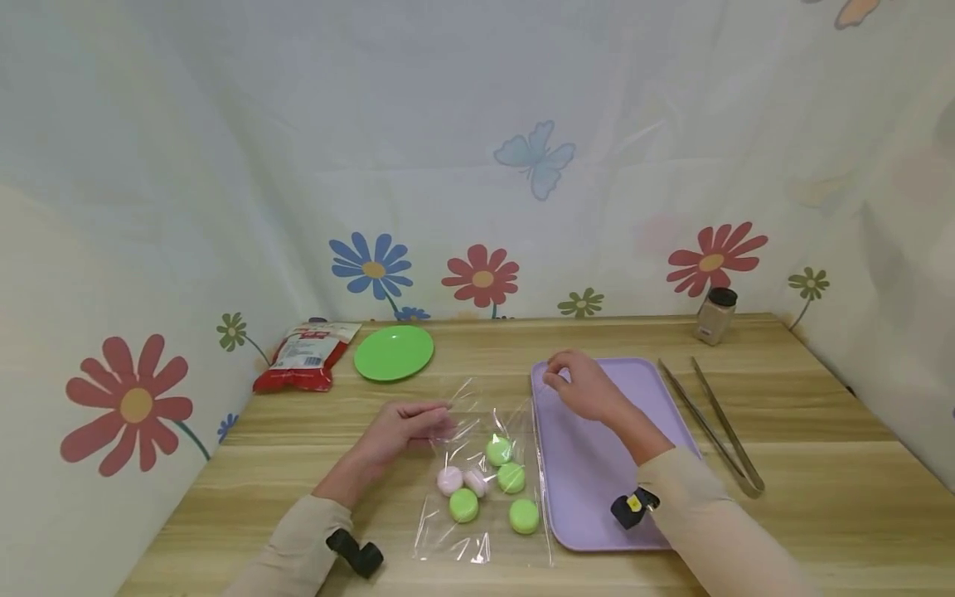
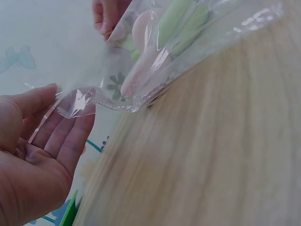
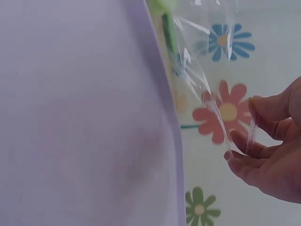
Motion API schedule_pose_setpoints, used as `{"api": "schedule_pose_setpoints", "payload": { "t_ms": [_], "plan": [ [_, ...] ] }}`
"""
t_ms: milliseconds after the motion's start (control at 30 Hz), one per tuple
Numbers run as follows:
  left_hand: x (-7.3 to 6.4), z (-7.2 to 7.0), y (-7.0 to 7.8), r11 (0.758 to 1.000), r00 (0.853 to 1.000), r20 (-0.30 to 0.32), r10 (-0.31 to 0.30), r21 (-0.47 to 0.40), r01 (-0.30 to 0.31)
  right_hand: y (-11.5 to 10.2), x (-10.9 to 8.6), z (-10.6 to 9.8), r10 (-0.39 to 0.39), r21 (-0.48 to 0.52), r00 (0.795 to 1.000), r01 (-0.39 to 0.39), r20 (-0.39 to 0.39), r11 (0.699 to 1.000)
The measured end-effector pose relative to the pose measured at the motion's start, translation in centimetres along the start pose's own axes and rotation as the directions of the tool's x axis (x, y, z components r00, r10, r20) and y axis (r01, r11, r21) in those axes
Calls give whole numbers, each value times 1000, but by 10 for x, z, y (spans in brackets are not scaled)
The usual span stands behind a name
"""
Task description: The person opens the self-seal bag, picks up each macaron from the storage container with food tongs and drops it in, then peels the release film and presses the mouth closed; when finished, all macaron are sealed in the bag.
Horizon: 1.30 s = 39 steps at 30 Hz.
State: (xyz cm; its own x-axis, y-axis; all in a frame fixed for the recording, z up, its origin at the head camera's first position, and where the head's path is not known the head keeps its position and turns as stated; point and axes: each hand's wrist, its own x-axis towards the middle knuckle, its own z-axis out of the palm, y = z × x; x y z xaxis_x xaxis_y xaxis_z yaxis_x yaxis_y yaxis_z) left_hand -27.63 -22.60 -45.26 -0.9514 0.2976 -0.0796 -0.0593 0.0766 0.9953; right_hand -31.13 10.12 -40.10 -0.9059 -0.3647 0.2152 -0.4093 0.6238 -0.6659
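A clear plastic bag (image 1: 481, 531) holds several green macarons (image 1: 525, 516) and two pale pink macarons (image 1: 450, 481). At the bag's upper left edge, my left hand (image 1: 409, 424) grips the film between thumb and fingers; the left wrist view shows the fingers (image 2: 70, 134) behind the clear film. My right hand (image 1: 585, 385) is raised over the far left corner of the purple tray (image 1: 589, 464). In the right wrist view it pinches a narrow clear strip (image 3: 251, 136), its lower fingertips right at the bag's edge.
Metal tongs (image 1: 719, 439) lie right of the tray. A jar with a black lid (image 1: 718, 317) stands at the back right. Behind the bag lies a green plate (image 1: 394, 353), with a red and white packet (image 1: 306, 358) to its left. A flowered cloth (image 1: 448, 191) hangs behind the table.
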Motion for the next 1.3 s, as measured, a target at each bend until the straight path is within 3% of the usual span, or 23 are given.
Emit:
{"api": "schedule_pose_setpoints", "payload": {
  "t_ms": [100, 167, 267, 367, 433, 667, 800, 1033, 1300],
  "plan": [
    [0, -1, -1, 1000, 1000, -2, -6, -3, 6, 16, -3, -10, 61, 38, 995, -58, -75, 998],
    [0, -1, -1, 1000, 1000, -1, -5, -14, 5, 26, -3, -16, 134, 118, 982, -119, -136, 986],
    [-1, -2, -3, 1000, 1000, 6, 1, -27, -1, 38, -4, -26, 272, 278, 940, -210, -208, 937],
    [-1, -3, -3, 1000, 1000, 5, 2, -29, -1, 47, -5, -36, 383, 395, 901, -282, -205, 875],
    [-2, -3, -3, 1000, 1000, 6, 1, -29, 0, 51, -7, -42, 418, 425, 886, -306, -201, 852],
    [-2, -2, -2, 999, 1000, 19, 8, -36, -7, 61, -14, -62, 443, 498, 860, -276, -254, 822],
    [-1, -1, -2, 999, 1000, 19, 9, -37, -8, 62, -17, -73, 465, 477, 836, -294, -292, 828],
    [0, -1, -2, 999, 1000, 25, 8, -50, -7, 64, -24, -87, 518, 524, 798, -313, -307, 792],
    [0, 0, 0, 998, 1000, 15, -11, -55, 12, 67, -26, -95, 539, 586, 783, -289, -310, 757]
  ]
}}
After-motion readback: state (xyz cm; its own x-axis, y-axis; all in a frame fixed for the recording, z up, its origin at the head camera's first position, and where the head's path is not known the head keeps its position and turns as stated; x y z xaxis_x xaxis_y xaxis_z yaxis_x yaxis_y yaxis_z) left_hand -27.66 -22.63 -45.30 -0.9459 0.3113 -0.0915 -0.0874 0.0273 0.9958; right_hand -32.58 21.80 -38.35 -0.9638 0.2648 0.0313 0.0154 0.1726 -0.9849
